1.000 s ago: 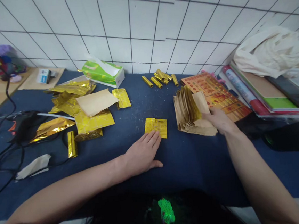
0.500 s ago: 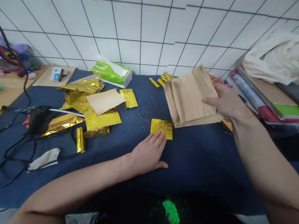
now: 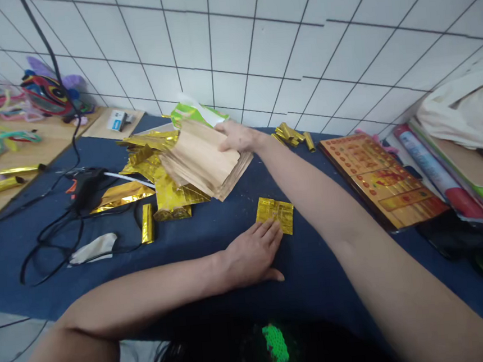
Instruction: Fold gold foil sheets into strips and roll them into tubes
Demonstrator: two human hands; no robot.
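My left hand lies flat, its fingertips resting on a small square of gold foil paper on the blue cloth. My right hand grips a stack of brown paper by its right edge. The stack is over a pile of crumpled gold foil sheets, in front of a green tissue pack that it partly hides. A rolled gold foil tube lies left of the pile.
A black glue gun with a looping cord and a white scrap are at the left. Small gold rolls lie near the tiled wall. An orange printed booklet and stacked folders are at the right.
My right hand has carried the brown paper stack leftward from the right side to over the foil pile, uncovering the orange booklet. The view has shifted a little; my left hand stays on the foil square.
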